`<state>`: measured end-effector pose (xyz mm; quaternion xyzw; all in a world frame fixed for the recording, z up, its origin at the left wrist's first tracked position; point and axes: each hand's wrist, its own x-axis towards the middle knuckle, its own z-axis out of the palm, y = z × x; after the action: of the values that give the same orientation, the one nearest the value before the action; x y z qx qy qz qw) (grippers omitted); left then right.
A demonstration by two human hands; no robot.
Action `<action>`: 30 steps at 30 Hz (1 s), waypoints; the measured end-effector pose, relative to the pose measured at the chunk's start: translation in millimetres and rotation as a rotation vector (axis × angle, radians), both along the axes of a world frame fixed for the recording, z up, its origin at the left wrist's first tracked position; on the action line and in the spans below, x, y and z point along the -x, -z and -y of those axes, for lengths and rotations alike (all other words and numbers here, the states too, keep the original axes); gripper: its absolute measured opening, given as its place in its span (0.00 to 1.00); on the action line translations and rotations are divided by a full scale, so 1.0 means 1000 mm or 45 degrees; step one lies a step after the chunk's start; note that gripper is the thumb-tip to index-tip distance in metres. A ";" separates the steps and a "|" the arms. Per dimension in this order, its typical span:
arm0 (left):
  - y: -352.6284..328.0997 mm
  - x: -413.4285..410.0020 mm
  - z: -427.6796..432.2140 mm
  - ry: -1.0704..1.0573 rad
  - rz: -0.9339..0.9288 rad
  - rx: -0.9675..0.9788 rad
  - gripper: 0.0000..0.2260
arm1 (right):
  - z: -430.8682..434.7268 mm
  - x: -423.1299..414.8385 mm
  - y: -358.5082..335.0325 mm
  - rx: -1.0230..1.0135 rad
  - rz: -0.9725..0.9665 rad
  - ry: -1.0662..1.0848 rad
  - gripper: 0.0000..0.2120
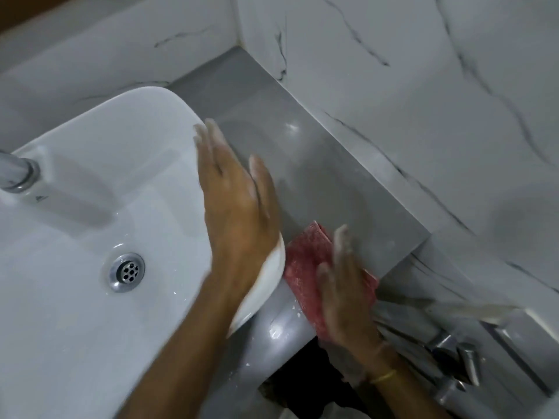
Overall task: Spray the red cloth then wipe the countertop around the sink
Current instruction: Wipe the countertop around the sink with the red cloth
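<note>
The red cloth (302,267) lies flat on the grey countertop (317,164), just right of the white sink (90,207) and near the counter's front edge. My right hand (344,285) presses flat on the cloth with fingers spread, covering its right half. My left hand (236,195) hovers open, fingers together, over the sink's right rim and the counter beside it, holding nothing. Both hands are blurred by motion. No spray bottle is in view.
A chrome tap (18,173) stands at the sink's left, and the drain (127,272) sits in the basin. White marble wall tiles (423,86) border the counter at back and right. Metal plumbing fittings (453,358) lie below the counter's right end. White flecks dot the counter's front.
</note>
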<state>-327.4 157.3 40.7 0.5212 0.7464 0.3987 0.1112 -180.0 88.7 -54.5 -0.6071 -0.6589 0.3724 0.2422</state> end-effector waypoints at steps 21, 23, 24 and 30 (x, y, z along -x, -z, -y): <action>0.129 -0.031 0.205 0.265 -0.520 0.785 0.34 | -0.010 0.026 -0.079 -0.154 -0.350 -0.098 0.23; 0.130 0.005 0.250 0.167 -0.597 0.837 0.32 | -0.006 0.042 -0.087 -0.343 -0.245 -0.257 0.23; 0.130 0.023 0.270 0.112 -0.625 0.858 0.31 | -0.004 0.049 -0.090 -0.428 -0.186 -0.339 0.25; 0.115 0.050 0.305 -0.157 -0.451 0.971 0.30 | 0.026 0.088 -0.104 -0.448 0.171 -0.805 0.26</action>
<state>-377.3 -148.1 -74.6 0.4577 0.8777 0.0043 0.1419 -268.3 62.8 49.6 -0.3456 -0.8823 0.2693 0.1719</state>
